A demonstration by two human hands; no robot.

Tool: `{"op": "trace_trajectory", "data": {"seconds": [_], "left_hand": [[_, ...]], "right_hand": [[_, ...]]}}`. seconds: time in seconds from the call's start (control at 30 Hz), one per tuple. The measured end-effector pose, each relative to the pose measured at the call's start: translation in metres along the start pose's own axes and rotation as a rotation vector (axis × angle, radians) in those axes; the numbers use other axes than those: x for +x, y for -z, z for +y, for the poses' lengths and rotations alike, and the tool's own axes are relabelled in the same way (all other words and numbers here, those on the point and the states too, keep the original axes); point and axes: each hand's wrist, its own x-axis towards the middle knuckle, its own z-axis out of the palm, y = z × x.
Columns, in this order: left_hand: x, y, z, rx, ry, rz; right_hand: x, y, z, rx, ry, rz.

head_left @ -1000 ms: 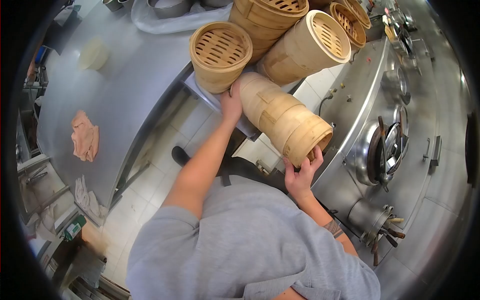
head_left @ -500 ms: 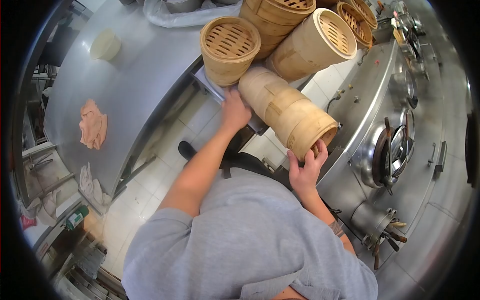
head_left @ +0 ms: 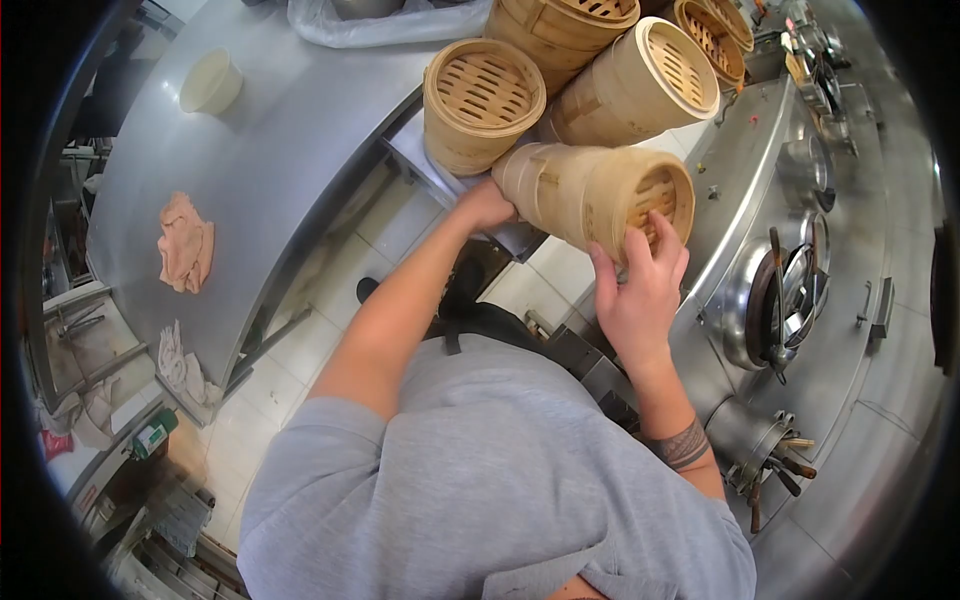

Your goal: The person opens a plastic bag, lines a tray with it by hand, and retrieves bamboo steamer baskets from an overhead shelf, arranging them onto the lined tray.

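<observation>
A tilted stack of bamboo steamers lies between my two hands, its slatted end turned to the right. My right hand grips the rim of that end, thumb outside and fingers over the slats. At the stack's other end is my left hand, its fingers partly hidden beneath the bamboo. Just behind my left hand stands another bamboo steamer stack with a slatted top. A paler-rimmed stack leans behind the one I hold.
On the left steel table are a pinkish cloth and a pale bowl. The steel stove on the right holds a wok and a pot with utensils. More steamers stand at the back.
The held stack has swung up at its right end, showing more of its slats. My right hand has risen with it, and my left hand has shifted right under the other end.
</observation>
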Motion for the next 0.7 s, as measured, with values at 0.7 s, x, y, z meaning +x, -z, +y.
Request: {"op": "trace_trajectory", "data": {"seconds": [0.7], "left_hand": [[-0.007, 0.039, 0.014, -0.185, -0.032, -0.320]], "right_hand": [[-0.025, -0.010, -0.008, -0.007, -0.122, -0.015]]}}
